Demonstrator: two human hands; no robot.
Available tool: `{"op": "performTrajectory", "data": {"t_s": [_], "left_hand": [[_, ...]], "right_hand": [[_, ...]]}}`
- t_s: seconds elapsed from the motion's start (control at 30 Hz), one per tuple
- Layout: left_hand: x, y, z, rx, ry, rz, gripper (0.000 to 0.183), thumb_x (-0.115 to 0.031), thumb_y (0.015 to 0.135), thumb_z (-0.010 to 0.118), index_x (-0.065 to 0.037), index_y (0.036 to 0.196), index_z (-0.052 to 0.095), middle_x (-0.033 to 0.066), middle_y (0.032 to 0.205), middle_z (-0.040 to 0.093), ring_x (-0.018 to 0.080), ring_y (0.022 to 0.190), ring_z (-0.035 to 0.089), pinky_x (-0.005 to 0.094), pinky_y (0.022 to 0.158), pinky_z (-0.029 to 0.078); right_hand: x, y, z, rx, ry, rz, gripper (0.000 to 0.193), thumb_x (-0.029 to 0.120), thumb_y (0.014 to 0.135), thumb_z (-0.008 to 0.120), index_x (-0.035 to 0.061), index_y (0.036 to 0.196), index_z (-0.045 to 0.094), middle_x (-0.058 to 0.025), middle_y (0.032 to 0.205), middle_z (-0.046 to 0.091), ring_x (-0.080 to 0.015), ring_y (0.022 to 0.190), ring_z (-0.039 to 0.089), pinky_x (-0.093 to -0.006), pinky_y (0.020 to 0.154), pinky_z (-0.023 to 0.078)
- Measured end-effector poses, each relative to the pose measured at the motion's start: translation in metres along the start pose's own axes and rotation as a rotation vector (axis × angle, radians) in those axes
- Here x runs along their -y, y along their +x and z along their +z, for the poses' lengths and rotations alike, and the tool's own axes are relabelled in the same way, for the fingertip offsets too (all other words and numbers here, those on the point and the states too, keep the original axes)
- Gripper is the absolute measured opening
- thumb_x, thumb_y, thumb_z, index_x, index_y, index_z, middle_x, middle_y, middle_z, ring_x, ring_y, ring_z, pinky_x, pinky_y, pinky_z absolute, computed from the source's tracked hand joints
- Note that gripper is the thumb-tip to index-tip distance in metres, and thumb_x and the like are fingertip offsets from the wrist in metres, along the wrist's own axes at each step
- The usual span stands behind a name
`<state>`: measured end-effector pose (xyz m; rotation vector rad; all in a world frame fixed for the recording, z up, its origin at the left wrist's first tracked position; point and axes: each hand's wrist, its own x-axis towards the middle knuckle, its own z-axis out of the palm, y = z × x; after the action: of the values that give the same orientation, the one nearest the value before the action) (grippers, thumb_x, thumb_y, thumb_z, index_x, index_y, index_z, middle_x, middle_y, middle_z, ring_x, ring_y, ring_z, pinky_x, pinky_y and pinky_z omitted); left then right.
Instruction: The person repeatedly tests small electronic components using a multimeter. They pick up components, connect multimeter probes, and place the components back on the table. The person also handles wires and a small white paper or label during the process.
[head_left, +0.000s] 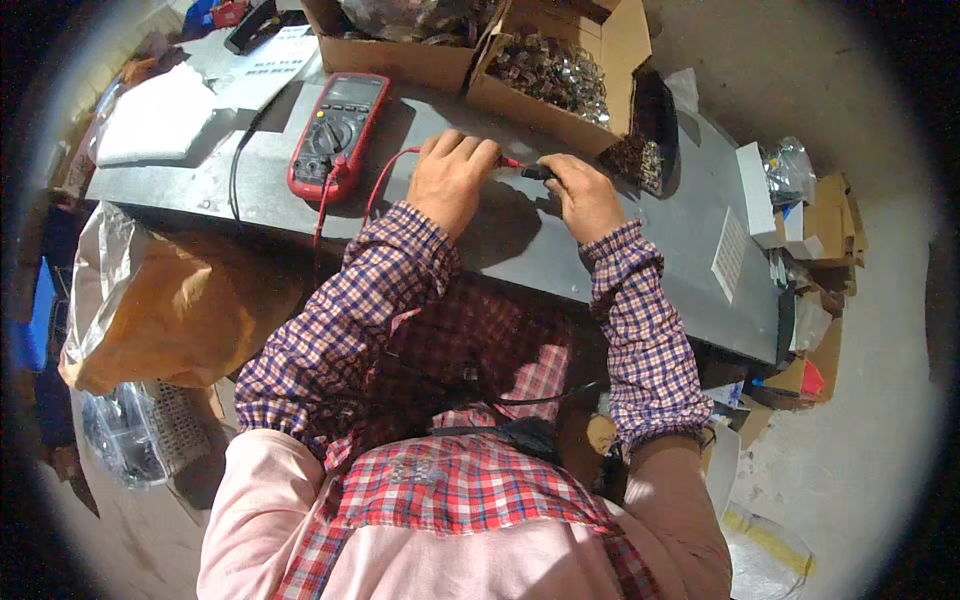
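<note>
My left hand (447, 180) is closed round a red test probe (510, 162), whose front end sticks out to the right of my fingers. From that hand a red test lead (378, 181) curves back to the left. My right hand (588, 200) pinches a small black piece (537, 172) between thumb and fingers, close to the probe's front end. Whether the two touch is too small to tell. Left of my left hand, a red and grey multimeter (340, 135) lies on the grey table (640, 240), with a red lead plugged into its near end.
At the back stand a cardboard box (400, 62) with a plastic bag and an open box of small metal parts (550, 80). A white packet (160, 118) and printed sheet (270, 65) lie left. A brown bag (190, 300) hangs by the front edge; cartons (835, 225) stand right.
</note>
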<state>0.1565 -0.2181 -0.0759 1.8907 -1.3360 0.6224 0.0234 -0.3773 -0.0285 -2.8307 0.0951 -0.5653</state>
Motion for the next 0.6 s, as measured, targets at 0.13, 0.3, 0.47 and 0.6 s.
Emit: {"op": "performTrajectory", "data": {"t_s": [0.13, 0.3, 0.47, 0.6], "left_hand": [[0.006, 0.012, 0.008, 0.077, 0.099, -0.062, 0.014, -0.011, 0.083, 0.052, -0.010, 0.097, 0.053, 0.0066, 0.092, 0.062, 0.0277, 0.100, 0.054, 0.0422, 0.088, 0.039], [0.014, 0.020, 0.010, 0.372, 0.282, -0.155, 0.032, -0.011, 0.080, 0.055, -0.014, 0.112, 0.058, 0.0112, 0.116, 0.055, 0.0316, 0.116, 0.044, 0.0455, 0.103, 0.031], [0.015, 0.017, -0.020, 0.128, 0.146, -0.008, 0.031, -0.018, 0.081, 0.061, -0.012, 0.111, 0.061, 0.0111, 0.106, 0.061, 0.0318, 0.099, 0.056, 0.0431, 0.089, 0.045], [-0.009, 0.010, -0.139, 0.063, -0.198, 0.029, 0.022, -0.009, 0.088, 0.052, 0.000, 0.107, 0.060, 0.0181, 0.089, 0.065, 0.0321, 0.081, 0.063, 0.0395, 0.070, 0.050]], "right_hand": [[-0.016, 0.014, 0.015, 0.022, -0.202, 0.075, 0.024, 0.012, 0.083, 0.062, 0.0070, 0.106, 0.058, -0.0106, 0.099, 0.063, -0.0291, 0.098, 0.058, -0.0401, 0.086, 0.045], [0.039, 0.000, 0.004, -0.059, -0.360, 0.148, 0.055, 0.021, 0.078, 0.070, 0.0081, 0.127, 0.049, -0.0113, 0.117, 0.052, -0.0293, 0.110, 0.048, -0.0435, 0.092, 0.040], [0.143, -0.063, -0.001, 0.090, 0.013, -0.050, 0.021, 0.017, 0.077, 0.066, 0.0059, 0.093, 0.059, -0.0129, 0.090, 0.055, -0.0313, 0.086, 0.054, -0.0407, 0.075, 0.046], [0.173, -0.105, 0.049, 0.719, 0.028, 0.089, 0.030, 0.025, 0.080, 0.064, 0.0036, 0.101, 0.059, -0.0170, 0.104, 0.057, -0.0342, 0.100, 0.055, -0.0405, 0.082, 0.048]]}}
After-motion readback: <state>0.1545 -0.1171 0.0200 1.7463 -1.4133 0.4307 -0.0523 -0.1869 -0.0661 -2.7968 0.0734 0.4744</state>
